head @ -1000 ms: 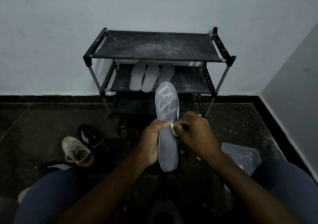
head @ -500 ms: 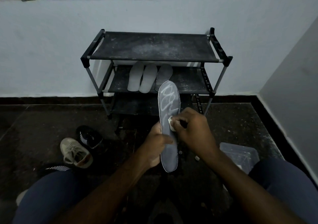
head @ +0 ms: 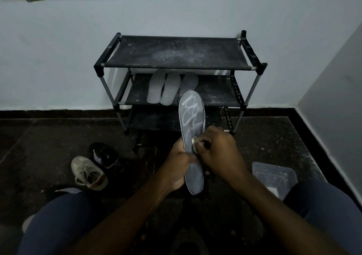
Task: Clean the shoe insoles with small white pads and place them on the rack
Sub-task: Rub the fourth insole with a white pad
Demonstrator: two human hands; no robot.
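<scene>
**Pad's crept a bit further up the insole**

Compared to a second ago, the right hand (head: 217,149) and its small white pad (head: 194,142) sit slightly higher on the long grey fabric insole with pale scribbly marks (head: 193,121). Nothing else really shifted. Its fingers are curled, pinching the pad against the insole's middle. Meanwhile the left hand (head: 176,166) is wrapped round the insole's left edge lower down, holding it up in the air, toe end towards the black three-shelf rack (head: 176,53). On the rack's middle shelf lie three pale grey insoles (head: 170,87), side by side. Off to the left on the dark floor (head: 49,137) sit a beige lace-up sneaker (head: 88,173) and a black knit shoe (head: 103,155). On the right there's a clear plastic tub (head: 274,174).
</scene>
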